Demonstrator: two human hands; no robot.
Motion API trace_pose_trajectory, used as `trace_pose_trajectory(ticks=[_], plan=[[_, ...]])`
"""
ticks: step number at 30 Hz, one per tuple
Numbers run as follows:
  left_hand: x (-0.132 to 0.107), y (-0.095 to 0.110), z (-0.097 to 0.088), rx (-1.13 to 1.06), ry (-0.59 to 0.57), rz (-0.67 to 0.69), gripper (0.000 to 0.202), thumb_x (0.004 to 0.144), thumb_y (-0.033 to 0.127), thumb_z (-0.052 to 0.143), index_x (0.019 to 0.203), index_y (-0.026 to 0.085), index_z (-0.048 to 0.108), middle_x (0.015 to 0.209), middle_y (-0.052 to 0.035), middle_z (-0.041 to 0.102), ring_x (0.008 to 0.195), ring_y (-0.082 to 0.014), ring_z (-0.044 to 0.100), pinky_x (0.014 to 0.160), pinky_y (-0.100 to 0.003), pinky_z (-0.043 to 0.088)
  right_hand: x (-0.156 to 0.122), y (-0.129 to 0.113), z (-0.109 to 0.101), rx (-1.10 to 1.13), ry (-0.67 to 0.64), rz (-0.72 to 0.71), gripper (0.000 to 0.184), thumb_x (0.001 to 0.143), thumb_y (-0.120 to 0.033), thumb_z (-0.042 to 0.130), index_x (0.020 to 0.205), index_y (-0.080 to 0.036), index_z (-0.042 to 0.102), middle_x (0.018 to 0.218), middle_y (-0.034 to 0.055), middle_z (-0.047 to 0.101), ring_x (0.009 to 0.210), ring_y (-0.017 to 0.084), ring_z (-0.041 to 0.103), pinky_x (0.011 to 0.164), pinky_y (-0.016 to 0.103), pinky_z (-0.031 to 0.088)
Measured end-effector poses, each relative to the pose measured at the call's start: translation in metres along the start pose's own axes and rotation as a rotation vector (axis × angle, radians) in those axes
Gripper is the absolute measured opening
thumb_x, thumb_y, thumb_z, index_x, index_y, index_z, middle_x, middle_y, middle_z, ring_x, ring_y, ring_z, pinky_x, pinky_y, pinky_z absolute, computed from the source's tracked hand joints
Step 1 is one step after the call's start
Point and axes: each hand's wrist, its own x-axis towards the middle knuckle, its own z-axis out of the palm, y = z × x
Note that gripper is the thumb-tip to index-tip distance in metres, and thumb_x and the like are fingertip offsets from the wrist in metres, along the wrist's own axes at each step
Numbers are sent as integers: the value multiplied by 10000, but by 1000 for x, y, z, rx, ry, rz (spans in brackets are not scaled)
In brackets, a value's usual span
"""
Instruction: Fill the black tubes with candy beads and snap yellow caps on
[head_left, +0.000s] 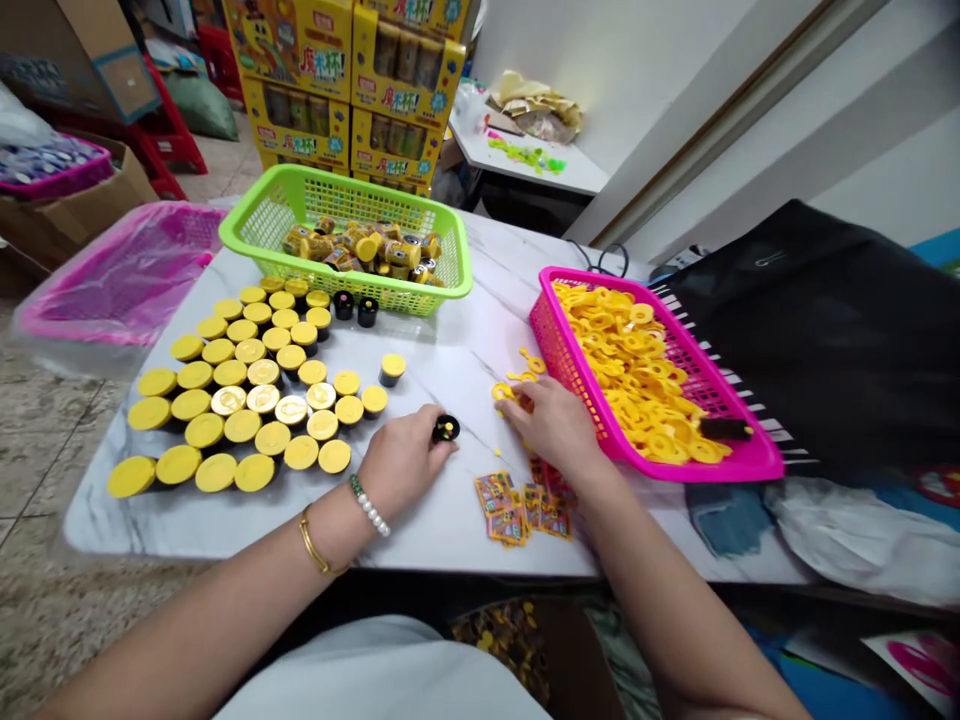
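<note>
My left hand is closed around a small black cup, whose open top faces up with bits of yellow, green and pink inside. On the right, the curled fingers of my right hand pinch at a yellow plastic ring piece on the tabletop. A few more yellow ring pieces lie just beyond those fingers. Below my right hand are several small printed cards, partly overlapping. Left of my left hand stand many black cups with yellow lids, one of them apart from the rest.
A pink basket full of yellow ring pieces stands at the right, a black object on its edge. A green basket of small wrapped cups is at the back. Two black cups without yellow lids stand before it. Yellow boxes are stacked behind.
</note>
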Motion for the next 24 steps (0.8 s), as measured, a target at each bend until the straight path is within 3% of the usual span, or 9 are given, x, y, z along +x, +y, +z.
trace_pose_trajectory(ticks=[3, 7, 13, 16, 19, 24], plan=[[1, 1, 0, 11, -1, -3, 261, 855, 291, 666, 1091, 185, 631, 789, -35, 698, 749, -208, 653, 676, -279, 454, 11, -3, 13, 33, 19, -105, 194, 812, -328, 646, 902, -176, 725, 904, 100, 662, 875, 259, 620, 781, 373, 487], [2, -1, 2, 3, 16, 2, 296, 843, 323, 687, 1098, 182, 634, 774, -31, 694, 739, -205, 650, 670, -276, 449, 17, -26, 19, 109, 48, -291, 50, 761, -159, 623, 805, -167, 644, 847, 94, 636, 859, 252, 593, 798, 366, 469], [2, -1, 2, -18, 6, -17, 310, 835, 333, 699, 1099, 185, 627, 765, -21, 693, 715, -193, 647, 660, -272, 452, -1, -36, 3, 37, -41, -538, 152, 819, -93, 526, 882, -172, 640, 894, 108, 673, 909, 276, 596, 837, 417, 462], [3, 1, 2, 3, -17, -31, 318, 844, 353, 685, 1106, 184, 622, 780, -30, 698, 736, -203, 656, 657, -276, 458, -7, -31, -3, 132, -26, -547, 234, 819, -107, 547, 1025, -153, 647, 997, 128, 678, 997, 289, 603, 902, 450, 473], [4, 4, 2, 37, -30, -45, 304, 850, 347, 671, 1099, 178, 627, 798, -41, 704, 754, -211, 661, 671, -285, 465, -2, -28, 4, 232, -3, -545, 322, 846, -214, 603, 1163, -164, 631, 1133, 146, 662, 1102, 303, 578, 963, 492, 466], [6, 4, 1, 51, -45, -59, 259, 832, 334, 686, 1037, 178, 663, 797, -43, 710, 732, -204, 653, 674, -290, 468, 13, -26, 14, 411, -16, -602, 178, 822, -250, 658, 995, -217, 685, 1048, 92, 702, 1136, 287, 587, 1019, 502, 452]])
